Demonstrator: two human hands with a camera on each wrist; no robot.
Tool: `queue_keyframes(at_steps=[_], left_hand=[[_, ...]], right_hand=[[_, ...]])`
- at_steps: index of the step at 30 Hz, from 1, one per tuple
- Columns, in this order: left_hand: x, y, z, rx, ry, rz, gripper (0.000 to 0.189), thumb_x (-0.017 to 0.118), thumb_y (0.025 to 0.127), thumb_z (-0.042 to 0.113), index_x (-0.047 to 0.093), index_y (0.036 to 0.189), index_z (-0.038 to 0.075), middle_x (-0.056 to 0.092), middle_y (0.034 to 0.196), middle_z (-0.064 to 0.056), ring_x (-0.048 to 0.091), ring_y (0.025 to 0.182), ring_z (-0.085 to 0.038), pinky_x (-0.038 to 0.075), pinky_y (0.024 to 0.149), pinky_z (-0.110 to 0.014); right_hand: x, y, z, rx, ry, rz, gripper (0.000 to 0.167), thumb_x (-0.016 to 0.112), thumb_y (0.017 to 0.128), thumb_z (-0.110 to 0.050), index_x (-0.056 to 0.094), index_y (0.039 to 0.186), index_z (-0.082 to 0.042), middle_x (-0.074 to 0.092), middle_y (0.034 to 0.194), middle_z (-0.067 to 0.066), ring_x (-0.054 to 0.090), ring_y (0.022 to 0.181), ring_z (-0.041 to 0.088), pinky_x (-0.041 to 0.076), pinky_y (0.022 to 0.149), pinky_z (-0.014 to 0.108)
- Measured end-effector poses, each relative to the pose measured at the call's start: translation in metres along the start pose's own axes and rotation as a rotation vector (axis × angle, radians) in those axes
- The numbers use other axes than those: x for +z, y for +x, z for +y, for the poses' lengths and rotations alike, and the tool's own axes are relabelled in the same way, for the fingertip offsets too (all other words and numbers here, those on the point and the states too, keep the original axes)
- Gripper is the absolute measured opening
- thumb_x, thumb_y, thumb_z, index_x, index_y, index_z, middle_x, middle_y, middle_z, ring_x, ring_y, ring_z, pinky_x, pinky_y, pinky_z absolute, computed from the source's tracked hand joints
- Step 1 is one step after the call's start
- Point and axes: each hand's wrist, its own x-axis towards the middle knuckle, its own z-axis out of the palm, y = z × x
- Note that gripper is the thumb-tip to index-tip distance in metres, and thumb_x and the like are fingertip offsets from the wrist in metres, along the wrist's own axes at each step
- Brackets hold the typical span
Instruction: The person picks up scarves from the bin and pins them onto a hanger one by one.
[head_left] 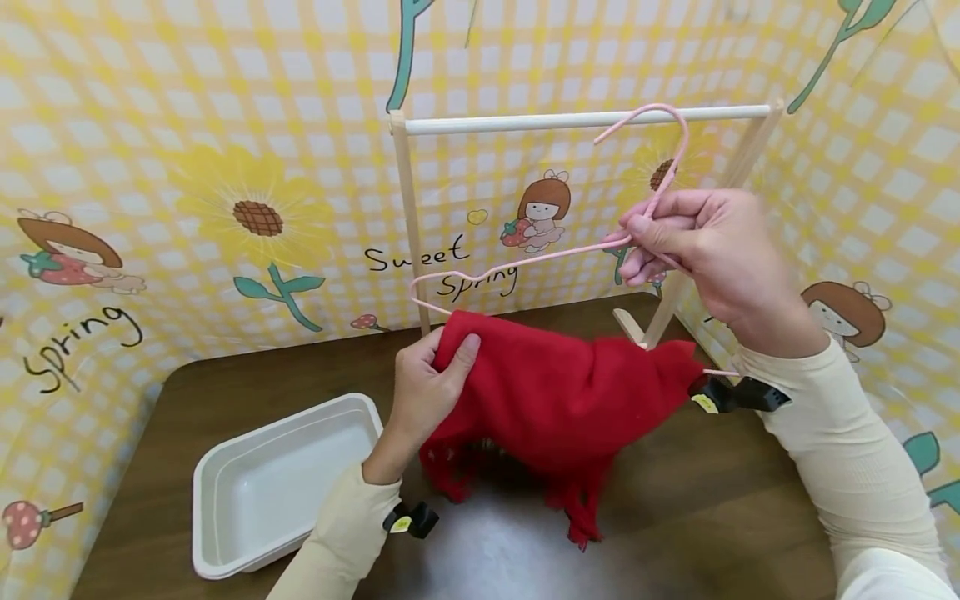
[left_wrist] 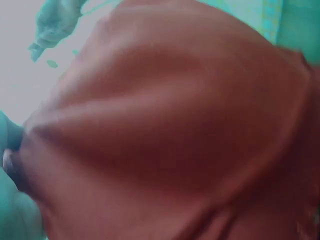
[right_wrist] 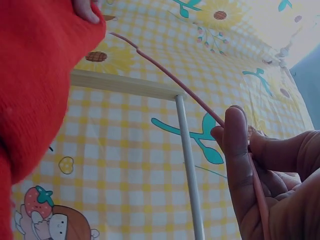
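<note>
Closest up, cream sleeves (head_left: 847,450) are worn on both arms, with a small black gadget (head_left: 753,395) at each wrist. A red fringed cloth (head_left: 555,383) is held up over the middle of the bench (head_left: 750,508), draped across the lower part of a pink wire hanger (head_left: 577,250). The cloth's upper left corner is pinched by the fingers of the left hand (head_left: 427,387), thumb laid on the front. The hanger's neck, just under the hook, is pinched by the fingers of the right hand (head_left: 720,246). Can't really be told whether the bench is touched by the fringe. A white tub (head_left: 255,487) is set down by the bench's left edge. Further back, a wooden rack (head_left: 510,125) with a white rail is parked along the back edge; its rail is overlapped by the hook in the head view, so contact can't be told. Everything's backed by a yellow checked sheet (head_left: 360,192) with sunflowers printed on it.
</note>
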Motion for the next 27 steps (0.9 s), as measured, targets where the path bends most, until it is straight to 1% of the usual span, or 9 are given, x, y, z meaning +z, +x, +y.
queue_keyframes(at_steps=[4, 8, 12, 15, 19, 21, 22, 24, 27], left_hand=[[0.002, 0.004, 0.002, -0.051, 0.002, 0.107, 0.021, 0.072, 0.094, 0.02, 0.074, 0.083, 0.002, 0.065, 0.065, -0.005, 0.056, 0.06, -0.008, 0.043, 0.052, -0.021], [-0.003, 0.01, 0.001, -0.068, 0.03, 0.19, 0.022, 0.075, 0.092, 0.021, 0.074, 0.082, 0.001, 0.064, 0.064, 0.005, 0.057, 0.06, -0.006, 0.043, 0.052, -0.019], [-0.01, 0.017, -0.002, -0.091, 0.098, 0.24, 0.022, 0.075, 0.092, 0.021, 0.073, 0.082, 0.001, 0.06, 0.063, 0.01, 0.055, 0.06, -0.006, 0.042, 0.051, -0.018], [-0.017, 0.017, -0.005, -0.124, 0.201, 0.253, 0.024, 0.075, 0.092, 0.025, 0.07, 0.083, 0.002, 0.059, 0.064, 0.005, 0.054, 0.06, -0.008, 0.041, 0.051, -0.019], [-0.023, 0.012, -0.009, -0.144, 0.333, 0.245, 0.027, 0.074, 0.091, 0.029, 0.067, 0.093, 0.003, 0.065, 0.074, -0.006, 0.056, 0.065, -0.014, 0.043, 0.055, -0.021], [-0.024, 0.007, -0.012, -0.109, 0.355, 0.248, 0.032, 0.074, 0.091, 0.029, 0.065, 0.106, 0.002, 0.068, 0.086, -0.01, 0.057, 0.073, -0.016, 0.044, 0.062, -0.022], [-0.023, 0.005, -0.014, -0.077, 0.356, 0.267, 0.036, 0.074, 0.09, 0.028, 0.063, 0.112, 0.001, 0.069, 0.094, -0.012, 0.057, 0.077, -0.017, 0.044, 0.067, -0.022], [-0.02, -0.001, -0.018, 0.021, 0.341, 0.337, 0.042, 0.073, 0.089, 0.023, 0.058, 0.12, -0.002, 0.066, 0.106, -0.015, 0.056, 0.085, -0.02, 0.042, 0.074, -0.024], [-0.008, -0.017, -0.021, 0.204, 0.292, 0.454, 0.042, 0.072, 0.086, 0.014, 0.057, 0.12, -0.007, 0.062, 0.111, -0.021, 0.055, 0.086, -0.025, 0.04, 0.073, -0.025]], right_hand=[[-0.001, -0.006, 0.012, 0.005, -0.018, -0.007, 0.01, 0.073, 0.089, 0.002, 0.073, 0.093, 0.011, 0.077, 0.085, 0.016, 0.073, 0.058, 0.023, 0.061, 0.061, 0.037], [-0.001, -0.01, 0.021, 0.003, -0.009, -0.004, 0.01, 0.072, 0.09, 0.002, 0.069, 0.089, 0.012, 0.077, 0.088, 0.017, 0.074, 0.059, 0.025, 0.061, 0.062, 0.039], [-0.001, -0.015, 0.029, 0.011, -0.009, 0.011, 0.013, 0.071, 0.091, 0.001, 0.067, 0.088, 0.013, 0.078, 0.088, 0.017, 0.073, 0.059, 0.025, 0.061, 0.062, 0.04], [0.002, -0.018, 0.035, 0.01, 0.005, 0.016, 0.014, 0.071, 0.092, 0.0, 0.067, 0.088, 0.013, 0.078, 0.09, 0.017, 0.073, 0.059, 0.024, 0.061, 0.062, 0.04], [0.006, -0.018, 0.041, 0.01, 0.032, 0.03, 0.016, 0.071, 0.092, -0.001, 0.064, 0.087, 0.013, 0.078, 0.09, 0.018, 0.073, 0.058, 0.023, 0.061, 0.062, 0.039], [0.006, -0.017, 0.042, 0.014, 0.036, 0.045, 0.017, 0.072, 0.092, -0.001, 0.063, 0.087, 0.013, 0.078, 0.089, 0.018, 0.073, 0.058, 0.023, 0.061, 0.063, 0.038], [0.006, -0.017, 0.043, 0.014, 0.043, 0.052, 0.017, 0.072, 0.092, -0.002, 0.063, 0.087, 0.013, 0.078, 0.089, 0.018, 0.073, 0.058, 0.022, 0.062, 0.063, 0.038], [0.006, -0.017, 0.043, 0.013, 0.052, 0.069, 0.017, 0.073, 0.091, -0.003, 0.064, 0.089, 0.012, 0.078, 0.088, 0.018, 0.072, 0.057, 0.022, 0.062, 0.063, 0.037], [0.006, -0.017, 0.043, 0.007, 0.074, 0.087, 0.017, 0.074, 0.091, -0.003, 0.065, 0.092, 0.011, 0.078, 0.088, 0.018, 0.072, 0.057, 0.022, 0.062, 0.064, 0.037]])
